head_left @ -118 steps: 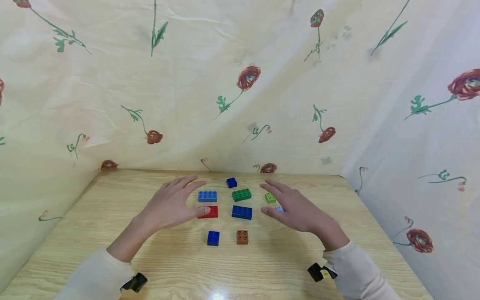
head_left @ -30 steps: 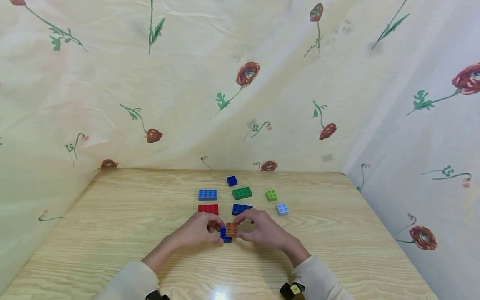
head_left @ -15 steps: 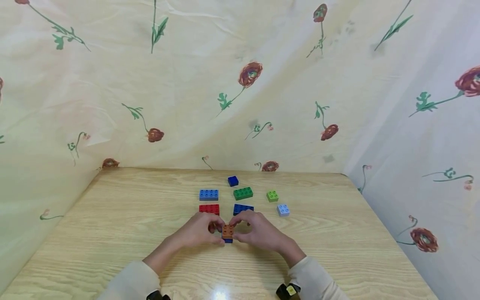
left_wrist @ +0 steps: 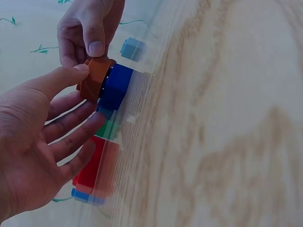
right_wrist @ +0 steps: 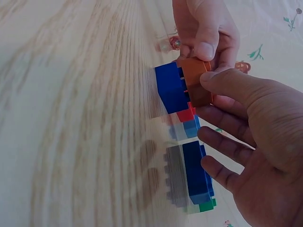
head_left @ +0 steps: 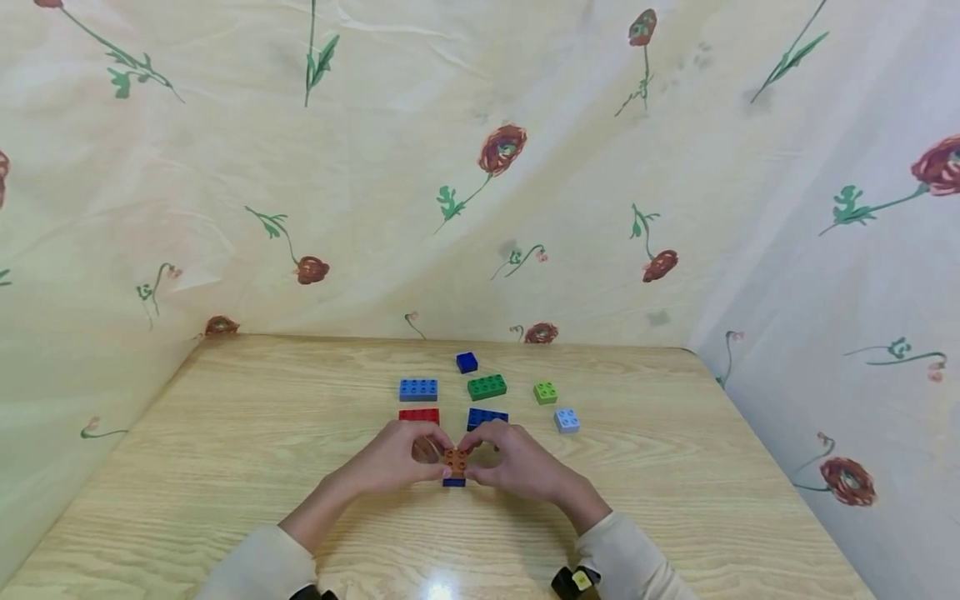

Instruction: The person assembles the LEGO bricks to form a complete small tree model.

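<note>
In the head view, grips a square orange-brown studded plastic brick (head_left: 455,462) between thumb and fingers of the left hand (head_left: 396,460) and of the right hand (head_left: 513,460). Holds it directly above a blue studded plastic brick (head_left: 453,482) on the light wood-grain table (head_left: 195,467), about midway between left and right edges. Note, toward the far edge, a rectangular red plastic brick (head_left: 419,415) and a rectangular navy plastic brick (head_left: 487,417), each partly covered; farther on, a rectangular mid-blue plastic brick (head_left: 417,390) and a rectangular green plastic brick (head_left: 487,387); toward the right edge, a square lime-green plastic brick (head_left: 545,392) and a square pale-blue plastic brick (head_left: 567,421); closest to the far edge, a small dark-blue plastic brick (head_left: 467,362). In the left wrist view, see both thumbs touching the orange-brown brick and the other left-hand fingers loosely extended. In the right wrist view, see studs in a narrow gap between the gripped brick and the blue brick beneath.
</note>
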{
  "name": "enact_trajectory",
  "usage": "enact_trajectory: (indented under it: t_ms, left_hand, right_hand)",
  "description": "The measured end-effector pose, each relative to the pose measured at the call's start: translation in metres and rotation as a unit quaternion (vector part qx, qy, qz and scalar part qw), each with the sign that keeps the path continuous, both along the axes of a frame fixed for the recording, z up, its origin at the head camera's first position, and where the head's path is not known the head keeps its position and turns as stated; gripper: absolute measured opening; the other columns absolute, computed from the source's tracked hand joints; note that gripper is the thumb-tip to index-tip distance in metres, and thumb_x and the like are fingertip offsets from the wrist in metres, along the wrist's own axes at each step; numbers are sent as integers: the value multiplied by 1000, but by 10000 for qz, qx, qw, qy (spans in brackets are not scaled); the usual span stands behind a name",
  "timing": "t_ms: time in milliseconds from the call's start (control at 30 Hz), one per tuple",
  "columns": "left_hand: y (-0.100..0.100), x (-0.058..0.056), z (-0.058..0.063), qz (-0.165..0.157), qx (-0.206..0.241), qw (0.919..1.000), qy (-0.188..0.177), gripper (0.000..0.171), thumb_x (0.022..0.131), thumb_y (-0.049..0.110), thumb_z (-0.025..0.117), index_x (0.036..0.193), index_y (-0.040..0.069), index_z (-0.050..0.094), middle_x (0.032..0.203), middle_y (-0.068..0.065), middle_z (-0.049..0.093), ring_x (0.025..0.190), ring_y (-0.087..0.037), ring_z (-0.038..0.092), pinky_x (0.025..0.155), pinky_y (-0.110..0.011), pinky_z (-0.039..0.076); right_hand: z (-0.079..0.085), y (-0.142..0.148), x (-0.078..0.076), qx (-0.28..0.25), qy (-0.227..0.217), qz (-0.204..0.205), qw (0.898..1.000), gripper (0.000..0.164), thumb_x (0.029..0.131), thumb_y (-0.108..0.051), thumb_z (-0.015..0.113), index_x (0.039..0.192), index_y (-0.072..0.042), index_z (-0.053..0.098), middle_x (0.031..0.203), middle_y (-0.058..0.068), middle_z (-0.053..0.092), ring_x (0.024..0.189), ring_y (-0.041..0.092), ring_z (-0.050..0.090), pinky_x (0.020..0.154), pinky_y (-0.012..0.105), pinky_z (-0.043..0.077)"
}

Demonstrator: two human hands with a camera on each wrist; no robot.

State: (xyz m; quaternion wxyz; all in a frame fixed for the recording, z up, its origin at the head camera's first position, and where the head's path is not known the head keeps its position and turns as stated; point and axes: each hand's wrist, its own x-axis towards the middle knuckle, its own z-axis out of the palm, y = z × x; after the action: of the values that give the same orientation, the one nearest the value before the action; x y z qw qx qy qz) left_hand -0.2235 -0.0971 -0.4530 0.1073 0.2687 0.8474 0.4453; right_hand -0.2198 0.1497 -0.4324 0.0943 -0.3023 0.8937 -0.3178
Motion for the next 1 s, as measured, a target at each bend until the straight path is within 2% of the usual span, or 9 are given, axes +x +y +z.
enact_trajectory:
  t_ms: [200, 433, 667, 867, 1000]
  left_hand:
    - [0, -1, 1, 0, -15, 10000, -81, 23, 89, 25, 82, 109, 19, 72, 102, 6, 74, 91, -11, 69, 78, -22, 57]
    - [0, -2, 1, -25, 55, 9998, -206, 22, 89, 26, 82, 108, 20, 72, 102, 5, 74, 91, -12, 70, 79, -23, 57]
    - [-2, -1, -1, -73, 88, 9992, -385, 20, 90, 25, 82, 106, 20, 72, 105, 4, 73, 94, -12, 70, 81, -25, 59]
    - [-1, 0, -2, -102, 188, 9991, -370, 20, 90, 25, 81, 107, 19, 71, 106, 3, 73, 94, -12, 71, 82, -22, 58]
    - [-1, 0, -4, -97, 245, 9989, -390, 20, 91, 25, 81, 107, 19, 71, 106, 4, 73, 95, -12, 71, 81, -22, 58]
  right_hand:
    - [-1, 0, -1, -1, -5, 12, 10000, 25, 93, -24, 77, 117, -18, 73, 117, -5, 72, 113, 18, 63, 98, 42, 55]
    - [0, -1, -1, -6, -42, 18, 10000, 26, 93, -23, 77, 118, -17, 72, 118, -4, 72, 114, 19, 63, 98, 43, 55]
    - [-4, -2, 0, 2, -205, -14, 9998, 26, 94, -25, 76, 119, -22, 72, 118, -10, 71, 114, 16, 62, 100, 40, 53]
    - [-4, 0, 0, 107, 63, 73, 9999, 26, 94, -24, 76, 120, -22, 72, 116, -10, 70, 110, 15, 62, 97, 38, 52]
    - [-4, 1, 0, 164, 58, 61, 9998, 26, 95, -24, 75, 121, -22, 71, 117, -10, 70, 110, 13, 62, 97, 36, 52]
